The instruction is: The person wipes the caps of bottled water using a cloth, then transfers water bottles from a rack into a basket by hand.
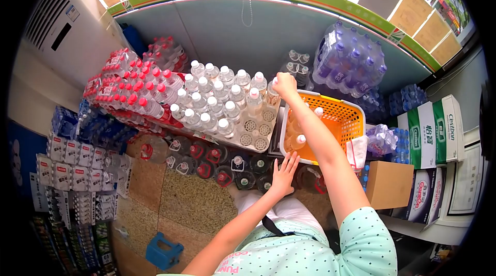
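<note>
Right grip on a bottle

From my remote view, I have the right grip closed around the bottle's top, at the tray's far right corner beside the orange basket. Left grip: wide, fingers spread, near the basket.

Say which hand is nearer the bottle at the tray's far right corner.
Right: right hand at the top of the bottle; left hand well short of it, near the basket.

One wide view, worn on the head, looks forward and steeply down, from close above the shirt, over the bottles to the far wall.
</note>
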Motion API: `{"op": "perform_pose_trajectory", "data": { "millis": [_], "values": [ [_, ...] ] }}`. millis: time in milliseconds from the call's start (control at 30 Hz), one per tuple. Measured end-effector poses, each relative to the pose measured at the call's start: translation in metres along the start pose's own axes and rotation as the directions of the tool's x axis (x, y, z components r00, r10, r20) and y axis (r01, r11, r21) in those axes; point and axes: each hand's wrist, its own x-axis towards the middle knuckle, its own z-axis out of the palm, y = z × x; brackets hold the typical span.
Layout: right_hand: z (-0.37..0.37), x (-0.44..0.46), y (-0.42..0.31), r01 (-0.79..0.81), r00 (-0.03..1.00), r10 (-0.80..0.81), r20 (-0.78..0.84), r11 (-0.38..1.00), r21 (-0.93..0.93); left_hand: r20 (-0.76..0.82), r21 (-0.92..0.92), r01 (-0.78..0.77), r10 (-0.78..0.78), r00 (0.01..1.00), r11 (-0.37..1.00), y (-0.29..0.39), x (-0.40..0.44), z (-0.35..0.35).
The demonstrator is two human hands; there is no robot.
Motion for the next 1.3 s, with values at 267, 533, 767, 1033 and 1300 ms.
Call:
{"op": "perform_pose_trajectory", "data": {
  "millis": [267, 533, 767, 1033, 1300],
  "values": [
    [-0.019, -0.016, -0.002, -0.010, 0.996, 0.018, -0.083, 0.995, 0.096, 0.010, -0.022, -0.014, 0.014, 1.000, 1.000, -0.002, 0.000, -0.003],
    [-0.136, -0.030, -0.020, 0.071, 0.963, 0.009, -0.268, 0.955, 0.288, 0.009, -0.004, -0.029, 0.029, 1.000, 1.000, -0.002, -0.001, -0.004],
    [-0.244, -0.095, -0.021, 0.109, 0.936, 0.008, -0.352, 0.945, 0.309, 0.056, 0.024, -0.018, 0.017, 0.998, 1.000, -0.001, 0.001, -0.003],
    [-0.268, -0.179, 0.019, -0.075, 0.982, 0.117, -0.149, 0.962, 0.261, 0.074, 0.020, -0.032, 0.030, 0.997, 0.999, -0.002, 0.002, -0.004],
    [-0.219, -0.238, 0.057, -0.283, 0.938, 0.326, -0.115, 0.916, 0.283, 0.081, 0.055, -0.053, 0.048, 0.996, 0.997, -0.002, 0.002, -0.002]
  ]
}}
